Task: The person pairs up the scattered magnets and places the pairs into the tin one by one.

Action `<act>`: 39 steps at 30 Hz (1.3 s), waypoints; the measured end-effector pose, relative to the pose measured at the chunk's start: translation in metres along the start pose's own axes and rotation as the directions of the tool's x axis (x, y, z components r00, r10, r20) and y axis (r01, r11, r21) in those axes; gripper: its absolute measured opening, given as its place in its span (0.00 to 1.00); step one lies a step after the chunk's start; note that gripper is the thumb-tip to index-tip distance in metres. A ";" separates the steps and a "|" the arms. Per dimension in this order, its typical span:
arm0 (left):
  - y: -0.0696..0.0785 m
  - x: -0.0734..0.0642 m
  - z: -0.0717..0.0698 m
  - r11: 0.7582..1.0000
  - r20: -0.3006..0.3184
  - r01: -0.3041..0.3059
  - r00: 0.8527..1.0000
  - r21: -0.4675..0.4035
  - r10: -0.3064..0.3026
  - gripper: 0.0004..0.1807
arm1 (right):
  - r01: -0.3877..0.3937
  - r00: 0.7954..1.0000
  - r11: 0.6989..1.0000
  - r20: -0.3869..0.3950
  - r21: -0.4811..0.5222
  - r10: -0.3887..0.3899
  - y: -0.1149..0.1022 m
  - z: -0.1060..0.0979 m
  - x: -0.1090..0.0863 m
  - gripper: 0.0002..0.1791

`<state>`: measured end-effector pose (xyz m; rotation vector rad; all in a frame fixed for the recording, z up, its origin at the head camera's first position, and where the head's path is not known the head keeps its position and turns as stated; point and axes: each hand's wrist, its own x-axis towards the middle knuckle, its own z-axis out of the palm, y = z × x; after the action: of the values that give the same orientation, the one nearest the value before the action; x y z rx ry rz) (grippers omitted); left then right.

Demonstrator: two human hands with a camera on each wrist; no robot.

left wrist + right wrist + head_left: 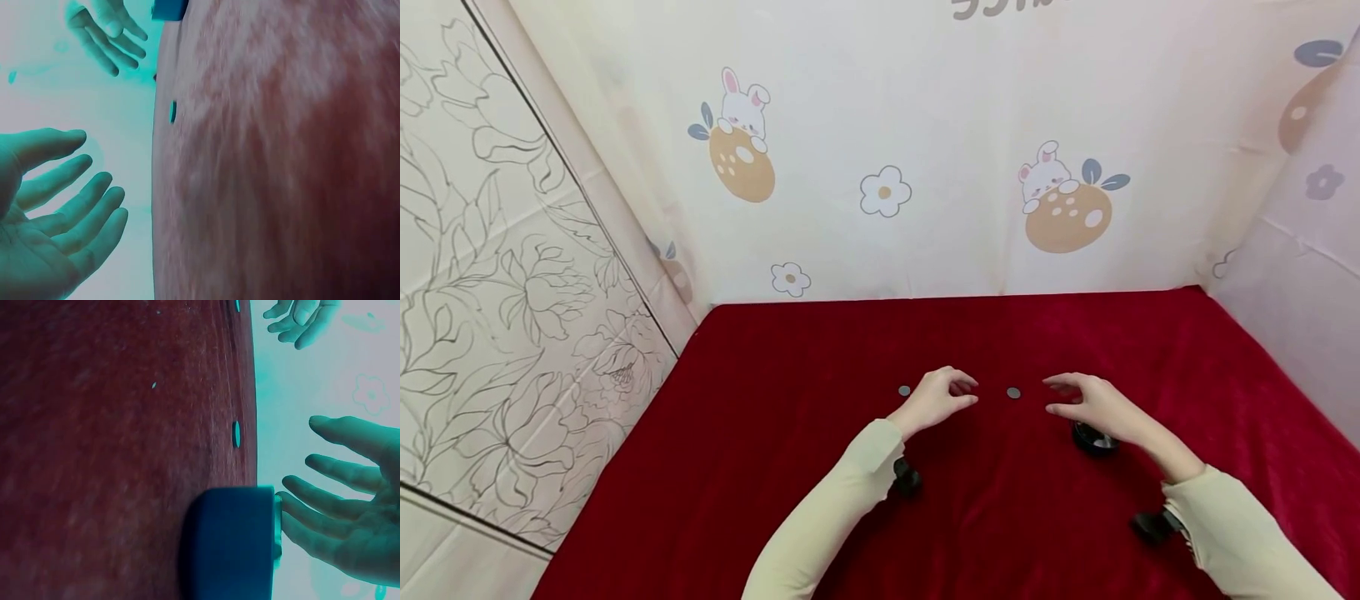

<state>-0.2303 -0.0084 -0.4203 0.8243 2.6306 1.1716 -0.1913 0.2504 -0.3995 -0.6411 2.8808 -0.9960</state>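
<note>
My left hand (934,400) hovers over the red cloth with fingers loosely bent and nothing between them. Just beyond its wrist lies a small grey disc (904,390), flat and coin-like. A second grey disc (1013,392) lies between the two hands. My right hand (1101,407) is likewise raised and empty, its fingers spread in the right wrist view. Beneath it sits a round black container (1093,442), partly covered by the hand and forearm; something shiny shows inside. From the right wrist camera, the container (228,544) stands close below the fingertips.
Dark red velvety cloth (775,442) covers the table. Behind it hangs a pale curtain (955,225) printed with rabbits and flowers; a floral panel (527,283) stands at the left. Black wrist mounts (907,477) stick out under both sleeves.
</note>
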 end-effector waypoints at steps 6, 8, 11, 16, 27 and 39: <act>-0.010 -0.007 -0.014 1.000 -0.025 0.021 0.999 0.007 -0.021 0.15 | 0.014 1.000 1.000 0.011 0.020 -0.014 -0.001 0.005 0.013 0.22; -0.014 -0.010 -0.018 1.000 -0.031 0.023 0.999 0.015 -0.023 0.16 | 0.014 1.000 0.999 0.015 0.033 -0.014 -0.002 0.007 0.017 0.22; -0.021 -0.013 -0.023 0.999 -0.045 0.031 0.999 0.021 -0.030 0.15 | 0.021 1.000 0.999 0.019 0.045 -0.022 -0.003 0.010 0.023 0.21; -0.034 -0.018 -0.032 0.998 -0.058 0.055 0.997 0.019 -0.054 0.15 | 0.011 0.999 0.998 0.035 0.064 -0.014 -0.002 0.014 0.031 0.20; -0.058 -0.025 -0.047 0.993 -0.074 0.115 0.991 0.027 -0.113 0.15 | 0.010 0.998 0.995 0.065 0.100 -0.017 0.005 0.023 0.045 0.18; -0.071 -0.021 -0.049 0.984 -0.003 0.165 0.986 0.073 -0.166 0.14 | 0.023 0.995 0.996 0.096 0.085 -0.031 0.010 0.030 0.056 0.18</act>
<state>-0.2596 -0.0895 -0.4396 0.6037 2.6931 1.0367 -0.2413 0.2183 -0.4240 -0.7036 2.7380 -1.0513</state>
